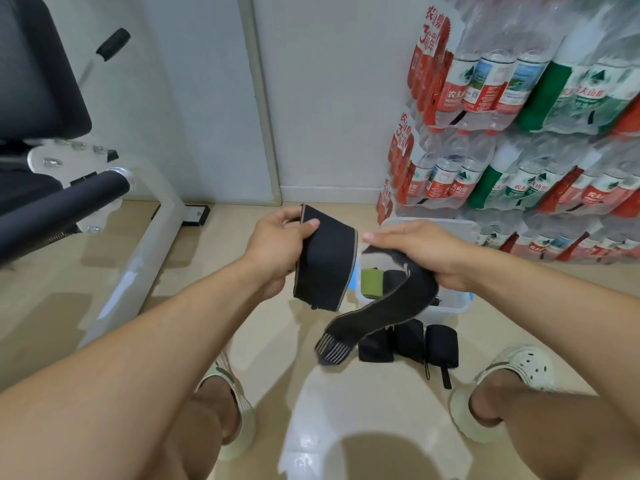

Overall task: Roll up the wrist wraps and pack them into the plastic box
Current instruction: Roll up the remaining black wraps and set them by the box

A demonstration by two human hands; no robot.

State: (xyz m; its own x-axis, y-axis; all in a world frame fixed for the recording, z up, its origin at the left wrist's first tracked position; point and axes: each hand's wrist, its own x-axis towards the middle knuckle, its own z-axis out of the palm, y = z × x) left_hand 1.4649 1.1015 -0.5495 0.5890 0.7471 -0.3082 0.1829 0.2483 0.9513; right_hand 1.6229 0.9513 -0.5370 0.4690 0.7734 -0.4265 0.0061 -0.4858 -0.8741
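A long black wrist wrap [325,268] with tan edges hangs unrolled between my hands above the floor. My left hand [280,244] grips its upper end, thumb pressed on the fabric. My right hand [426,251] holds the wrap further along, and the striped tail [334,348] dangles below, blurred. Under my right hand sits the clear plastic box [450,310] holding a green roll [372,284] and a black roll [393,280]. Three rolled black wraps [408,342] lie on the floor in front of the box.
Stacked packs of water bottles [519,133] fill the right side, close behind the box. A gym bench frame [138,258] with a black padded roller [65,202] stands at the left. My feet in pale clogs [502,386] flank a patch of shiny tile floor.
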